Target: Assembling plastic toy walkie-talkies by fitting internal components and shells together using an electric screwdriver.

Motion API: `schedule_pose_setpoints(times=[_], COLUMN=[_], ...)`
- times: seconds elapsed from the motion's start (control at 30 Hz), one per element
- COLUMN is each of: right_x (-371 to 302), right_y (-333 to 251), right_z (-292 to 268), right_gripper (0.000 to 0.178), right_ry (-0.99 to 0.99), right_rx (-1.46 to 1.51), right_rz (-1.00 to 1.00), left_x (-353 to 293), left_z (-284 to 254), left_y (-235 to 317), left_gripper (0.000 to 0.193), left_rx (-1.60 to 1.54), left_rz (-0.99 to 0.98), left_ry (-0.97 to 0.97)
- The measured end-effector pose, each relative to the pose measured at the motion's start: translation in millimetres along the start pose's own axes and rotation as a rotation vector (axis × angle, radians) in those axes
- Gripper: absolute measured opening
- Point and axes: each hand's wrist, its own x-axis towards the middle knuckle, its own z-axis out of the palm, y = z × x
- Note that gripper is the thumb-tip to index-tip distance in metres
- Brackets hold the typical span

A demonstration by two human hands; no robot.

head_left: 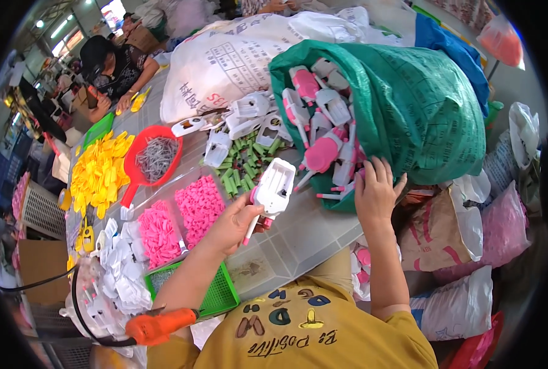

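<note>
Grey tabletop (292,249), white casing (276,186) clasped in left hand (236,224), jutting past it, right hand (377,192) spread by open green sack (431,117)

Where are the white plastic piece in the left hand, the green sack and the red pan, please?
White plastic piece (274,190): head view, on the middle of its casing.
Green sack (424,117): head view, on its bulging side.
Red pan (130,165): head view, on its left rim.
</note>
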Motion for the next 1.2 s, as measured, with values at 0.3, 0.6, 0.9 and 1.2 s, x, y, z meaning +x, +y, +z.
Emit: schedule_pose_setpoints(times=[0.3, 0.6, 0.9, 1.2], right_x=[-17, -57, -95, -85], right_y=[-72, -96, -112, -117], right_z=[8, 12, 62, 43], right_gripper=[0.049, 0.063, 0.084, 0.072], right_ry=[-1.096, -2.172, -1.334, -1.091], right_rx=[1.681, 1.689, 2.162, 2.201], right_rz=[0.442, 0.150, 0.786, 0.781], left_x=[-28, -41, -5, 45], left_z=[-41, -31, -60, -70], left_y=[19, 34, 32, 6], left_gripper=[0.057, 0.059, 0.033, 0.025], left_rx=[0.275, 1.006, 0.730, 1.360], left_rz=[-0.004, 0.119, 0.627, 0.675], left_ry=[-0.384, -0.389, 0.708, 0.446])
